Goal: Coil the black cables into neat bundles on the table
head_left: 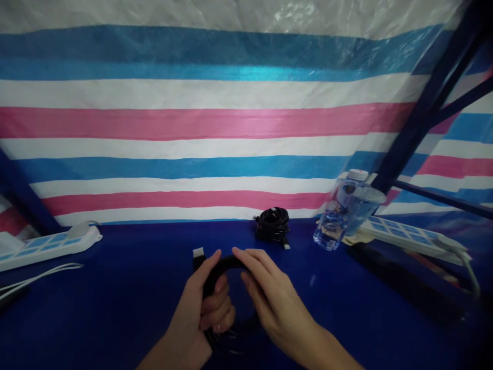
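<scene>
Between my hands is a coiled black cable (230, 263) with a silver-ended flat plug (198, 253) sticking out at its upper left. My left hand (210, 308) wraps its fingers round the left side of the coil, thumb along the top. My right hand (271, 298) curves over the coil's upper right, fingertips pressed on the cable. The lower part of the loop is dark and partly hidden by my hands. Farther back on the blue table (138, 288) lies a second coiled black cable (272, 224), its own plug pointing down to the right.
White power strips stand at the left (50, 247) and right (416, 237). A water bottle (333, 216) and a clear cup (362, 210) are at the back right. White cords (42, 277) lie at left. Blue frame bars (419, 113) and a striped sheet (192, 123) bound the table.
</scene>
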Demonstrator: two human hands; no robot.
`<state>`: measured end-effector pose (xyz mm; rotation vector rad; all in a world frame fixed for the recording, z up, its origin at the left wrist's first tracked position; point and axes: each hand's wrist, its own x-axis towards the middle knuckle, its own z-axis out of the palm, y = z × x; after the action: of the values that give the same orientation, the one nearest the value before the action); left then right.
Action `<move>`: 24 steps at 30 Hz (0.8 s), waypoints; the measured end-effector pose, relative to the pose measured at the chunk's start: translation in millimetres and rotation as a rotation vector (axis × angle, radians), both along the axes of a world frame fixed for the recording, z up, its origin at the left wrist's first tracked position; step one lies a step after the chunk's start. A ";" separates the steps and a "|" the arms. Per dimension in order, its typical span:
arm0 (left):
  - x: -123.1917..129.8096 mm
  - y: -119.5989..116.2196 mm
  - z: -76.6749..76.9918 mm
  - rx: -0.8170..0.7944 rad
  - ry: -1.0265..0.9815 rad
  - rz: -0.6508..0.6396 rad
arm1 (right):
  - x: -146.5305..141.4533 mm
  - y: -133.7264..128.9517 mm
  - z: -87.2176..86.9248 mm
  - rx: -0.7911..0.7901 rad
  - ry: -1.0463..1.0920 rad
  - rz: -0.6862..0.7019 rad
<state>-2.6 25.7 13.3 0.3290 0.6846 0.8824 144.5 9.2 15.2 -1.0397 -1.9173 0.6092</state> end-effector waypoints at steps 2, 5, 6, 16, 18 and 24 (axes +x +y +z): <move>-0.4 0.1 -2.4 0.020 -0.024 0.011 | -0.8 2.1 -1.5 0.077 -0.001 0.011; 2.5 -3.2 -6.1 0.051 -0.076 -0.057 | 0.5 6.8 4.7 0.043 0.047 0.073; 3.9 -4.6 -6.6 0.062 -0.076 -0.087 | 1.0 8.6 8.0 0.030 0.046 0.096; -23.6 -3.7 28.3 0.201 -0.308 0.371 | 1.5 -12.5 -26.6 -0.607 0.835 0.074; -22.1 -7.9 32.6 0.245 -0.387 0.530 | -10.2 -26.3 -38.8 -0.648 0.799 0.076; 9.3 -36.0 -1.1 0.168 -0.345 0.398 | -49.4 -41.8 -22.3 -0.625 1.200 -0.171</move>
<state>6.7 -10.3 12.1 0.1828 0.3582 1.3439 95.2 -32.6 -7.1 -0.8408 -0.5815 1.3778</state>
